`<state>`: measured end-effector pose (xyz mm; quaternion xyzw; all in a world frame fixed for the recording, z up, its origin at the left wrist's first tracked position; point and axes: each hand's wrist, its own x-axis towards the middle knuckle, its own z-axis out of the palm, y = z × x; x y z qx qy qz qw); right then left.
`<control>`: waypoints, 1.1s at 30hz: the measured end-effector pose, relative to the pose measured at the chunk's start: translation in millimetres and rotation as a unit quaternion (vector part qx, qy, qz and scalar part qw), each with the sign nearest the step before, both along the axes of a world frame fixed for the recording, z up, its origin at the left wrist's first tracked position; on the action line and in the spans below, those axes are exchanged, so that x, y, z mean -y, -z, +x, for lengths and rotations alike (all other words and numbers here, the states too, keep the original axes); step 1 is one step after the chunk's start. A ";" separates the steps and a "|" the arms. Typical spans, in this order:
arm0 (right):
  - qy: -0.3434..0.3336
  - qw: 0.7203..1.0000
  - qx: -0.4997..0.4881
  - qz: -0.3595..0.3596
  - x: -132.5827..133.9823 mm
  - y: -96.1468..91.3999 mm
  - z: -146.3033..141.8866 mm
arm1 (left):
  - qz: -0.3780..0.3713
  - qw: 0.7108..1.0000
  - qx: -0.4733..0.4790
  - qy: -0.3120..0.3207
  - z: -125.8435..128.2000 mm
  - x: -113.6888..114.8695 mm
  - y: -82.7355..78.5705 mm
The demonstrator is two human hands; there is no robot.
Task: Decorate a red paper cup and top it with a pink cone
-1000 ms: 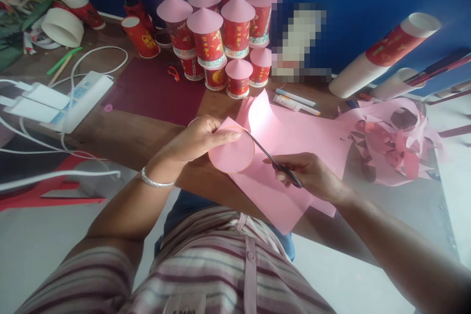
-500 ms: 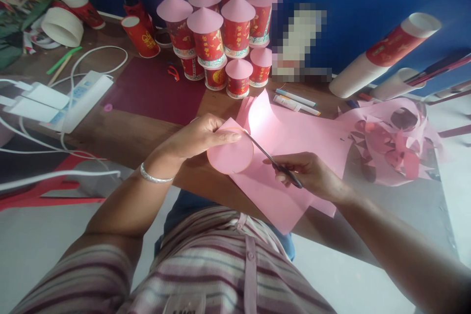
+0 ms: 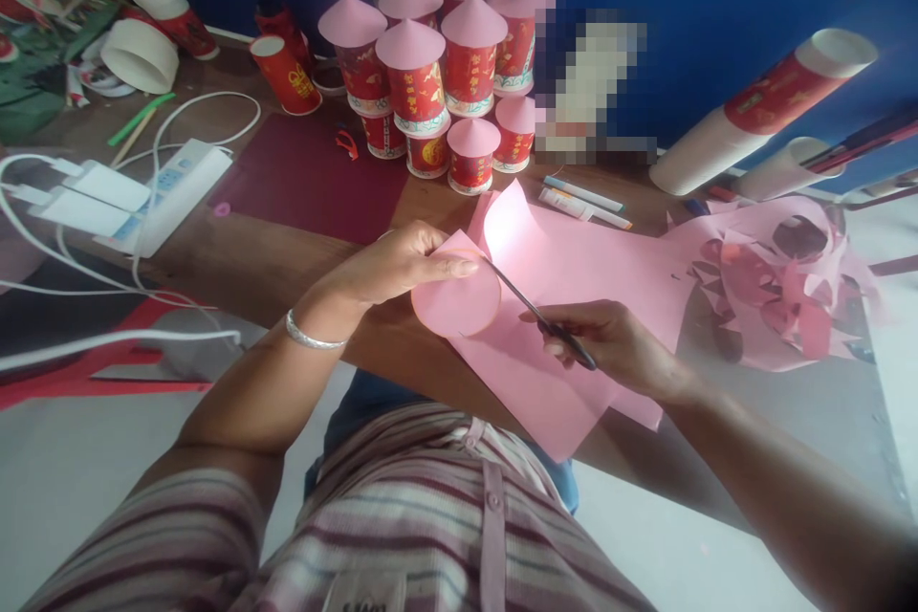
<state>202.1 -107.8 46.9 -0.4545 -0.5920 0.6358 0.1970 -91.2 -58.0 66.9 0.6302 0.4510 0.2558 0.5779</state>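
Note:
My left hand [image 3: 416,263] pinches a piece of pink paper [image 3: 459,304], thumb on top and fingers beneath. The piece has a round lower edge along an orange-brown outline, and an uncut corner sticks up past the thumb. In my right hand [image 3: 609,344] is a pair of scissors [image 3: 527,304], its dark handles in my fingers. The blades lie against the right side of the outline, near my left thumb, and look nearly closed. Larger pink sheets [image 3: 595,277] lie under and behind the work, one with a curled-up edge.
Red paper cups with pink cone tops [image 3: 412,81] stand stacked at the back. Pink scraps [image 3: 781,287] pile up at right, near a leaning stack of cups [image 3: 767,110]. Markers [image 3: 584,206] lie behind the sheets. A power strip [image 3: 172,196] with white cables sits left, beside a maroon sheet [image 3: 316,177].
The whole view has shifted slightly, so things appear a little further right. Both hands keep their hold, and the scissors stay at nearly the same spot on the paper's outline.

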 end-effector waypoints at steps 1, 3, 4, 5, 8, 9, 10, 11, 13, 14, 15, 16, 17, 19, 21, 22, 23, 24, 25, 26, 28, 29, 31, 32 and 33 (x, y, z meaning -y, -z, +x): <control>-0.001 1.000 0.002 0.001 -0.4 -0.1 -0.2 | -0.011 1.000 -0.005 0.023 -0.6 -0.9 -0.3; -0.002 1.000 0.005 0.000 -1.3 -0.4 -0.7 | -0.030 0.998 -0.015 0.052 -1.7 -2.4 -1.0; -0.001 1.000 0.005 0.000 -1.8 -0.6 -0.9 | -0.031 0.998 -0.017 0.051 -2.1 -3.1 -1.2; -0.001 1.000 0.004 0.000 -2.2 -0.8 -1.2 | -0.031 0.998 -0.016 0.052 -2.3 -3.6 -1.4; -0.002 1.000 0.000 0.001 -2.9 -1.4 -1.8 | -0.031 0.998 -0.011 0.060 -2.6 -4.8 -2.0; -0.005 1.000 -0.002 0.001 -3.1 -1.5 -1.9 | -0.030 0.998 -0.010 0.063 -2.5 -5.2 -2.2; -0.007 1.000 -0.002 0.001 -3.2 -1.6 -1.8 | -0.030 0.997 -0.010 0.066 -2.6 -5.4 -2.4; -0.010 1.000 -0.002 0.003 -3.2 -1.6 -1.8 | -0.030 0.997 -0.011 0.068 -2.6 -5.7 -2.5; -0.013 1.000 0.000 0.006 -3.2 -1.5 -1.6 | -0.029 0.997 -0.012 0.070 -2.7 -6.2 -2.5; -0.014 1.000 0.001 0.007 -3.2 -1.5 -1.5 | -0.029 0.997 -0.013 0.070 -2.7 -6.5 -2.5; -0.013 1.000 0.002 0.008 -3.1 -1.4 -1.5 | -0.027 0.997 -0.012 0.069 -2.8 -6.7 -2.3; -0.012 1.000 0.002 0.007 -3.0 -1.3 -1.5 | -0.026 0.997 -0.012 0.070 -2.9 -7.0 -2.0; -0.011 1.000 0.002 0.007 -2.9 -1.2 -1.6 | -0.024 0.997 -0.011 0.071 -3.1 -7.3 -1.6; -0.007 1.000 0.003 0.008 -2.7 -1.1 -1.6 | -0.023 0.997 -0.008 0.074 -3.3 -7.8 -0.7; -0.007 1.000 0.006 0.009 -2.6 -1.2 -1.4 | -0.025 0.997 -0.004 0.077 -3.6 -8.3 0.0; -0.009 1.000 0.008 0.009 -2.7 -1.2 -1.3 | -0.027 0.997 -0.002 0.078 -3.7 -8.5 0.2; -0.012 1.000 0.008 0.009 -2.8 -1.2 -1.2 | -0.027 0.996 0.000 0.079 -3.7 -8.8 0.4; -0.014 1.000 0.008 0.009 -3.0 -1.1 -1.1 | -0.028 0.996 0.001 0.081 -3.8 -9.1 0.5; -0.016 1.000 0.008 0.008 -3.1 -0.9 -1.1 | -0.028 0.996 0.002 0.083 -3.8 -9.4 0.5; -0.018 1.000 0.007 0.007 -3.3 -0.6 -1.1 | -0.028 0.996 0.002 0.086 -3.9 -9.7 0.5; -0.019 1.000 0.006 0.007 -3.5 0.1 -1.5 | -0.030 0.995 -0.001 0.094 -4.0 -10.4 0.5; -0.019 1.000 0.006 0.007 -3.5 0.4 -1.8 | -0.031 0.995 -0.004 0.098 -4.1 -10.8 0.5; -0.017 1.000 0.006 0.008 -3.2 0.8 -2.6 | -0.030 0.994 -0.007 0.101 -4.3 -11.3 0.4; -0.016 1.000 0.005 0.009 -3.0 1.0 -2.9 | -0.028 0.994 -0.008 0.102 -4.4 -11.4 0.4; -0.014 1.000 0.003 0.008 -2.8 1.2 -3.2 | -0.027 0.994 -0.008 0.102 -4.5 -11.5 0.4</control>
